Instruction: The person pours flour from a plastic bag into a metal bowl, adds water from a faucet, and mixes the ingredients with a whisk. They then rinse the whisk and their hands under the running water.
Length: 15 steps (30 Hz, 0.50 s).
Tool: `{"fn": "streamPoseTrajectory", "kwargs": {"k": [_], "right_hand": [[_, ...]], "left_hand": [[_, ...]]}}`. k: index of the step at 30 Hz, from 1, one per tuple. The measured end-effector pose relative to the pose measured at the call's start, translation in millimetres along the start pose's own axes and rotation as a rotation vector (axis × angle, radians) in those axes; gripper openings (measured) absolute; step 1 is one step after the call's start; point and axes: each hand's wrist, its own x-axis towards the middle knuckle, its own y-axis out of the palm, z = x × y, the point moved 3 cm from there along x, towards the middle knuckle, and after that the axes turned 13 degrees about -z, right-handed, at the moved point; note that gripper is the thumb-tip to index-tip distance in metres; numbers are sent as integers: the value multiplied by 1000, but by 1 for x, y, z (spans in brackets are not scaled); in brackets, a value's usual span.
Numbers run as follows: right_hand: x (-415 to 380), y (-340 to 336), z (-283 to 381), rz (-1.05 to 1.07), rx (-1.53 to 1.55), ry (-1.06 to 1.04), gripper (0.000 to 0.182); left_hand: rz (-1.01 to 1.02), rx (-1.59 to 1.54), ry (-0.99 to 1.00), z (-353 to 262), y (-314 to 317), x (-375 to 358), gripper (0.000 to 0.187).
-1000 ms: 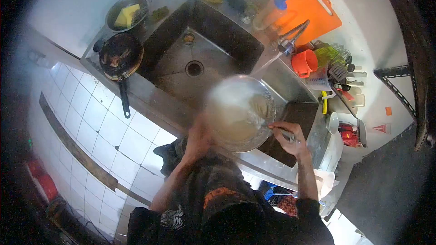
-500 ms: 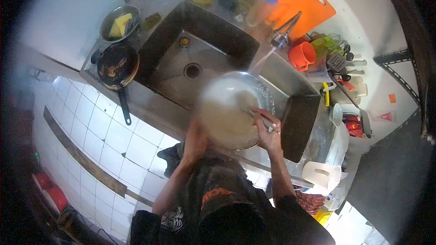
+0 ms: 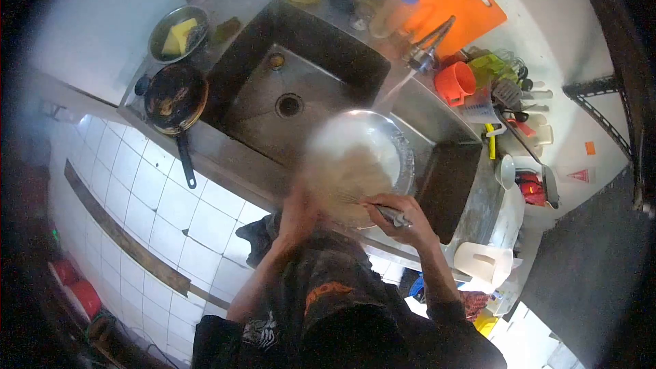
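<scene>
A large round metal bowl [image 3: 404, 157] stands at the sink's front edge, with white and beige contents blurred inside it. My right hand [image 3: 403, 222] is closed round the metal handle of a whisk [image 3: 393, 215], whose wires reach into the near part of the bowl. At the bowl's near left side is my left hand [image 3: 299, 212]; its fingers are smeared and partly hidden by haze. Beyond the bowl, a thin stream of water runs from the faucet [image 3: 421, 59] toward its far rim.
The sink basin [image 3: 256, 96] lies left of the bowl. A black pan [image 3: 176, 99] and a metal bowl with a yellow sponge [image 3: 179, 37] rest at the left. An orange cutting board [image 3: 454, 10], a red mug [image 3: 455, 84] and utensils [image 3: 507, 93] stand at the right.
My right hand has moved slightly nearer to me with the whisk, turning its handle. The contents of the bowl have shifted. My left hand stays at the bowl's left side.
</scene>
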Motion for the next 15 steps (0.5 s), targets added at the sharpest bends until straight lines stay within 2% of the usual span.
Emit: {"fn": "streamPoseTrajectory", "kwargs": {"k": [2, 3, 4, 6, 7, 8, 10, 11, 12, 14, 15], "right_hand": [[13, 5, -1, -116, 142, -157, 18], [21, -2, -4, -149, 188, -71, 22], [21, -10, 1, -147, 186, -77, 22], [21, -16, 11, 0, -245, -25, 26], [17, -12, 11, 77, -243, -138, 26], [19, -9, 5, 72, -243, -141, 26], [17, -9, 1, 38, 132, -89, 20], [21, -11, 4, -72, 183, -70, 19], [20, -16, 11, -64, 180, -69, 19], [26, -20, 19, 6, -240, 6, 22], [23, -14, 26, 129, -262, -73, 23]], "left_hand": [[40, -96, 21, 1, -2, 1, 58], [49, -95, 18, 2, -2, -2, 58], [53, -57, 14, 2, -3, -2, 58], [31, -19, 16, 2, -6, 1, 59], [-7, 2, 6, 3, -3, 0, 60], [-35, 21, -4, 3, -2, 1, 61], [57, -10, -41, -7, -9, 4, 61], [137, -42, -84, -10, -10, 1, 61], [136, -47, -90, -2, -5, 0, 61], [-15, -59, 219, 0, -4, 3, 60], [-28, -57, 227, 1, -4, 3, 60]]}}
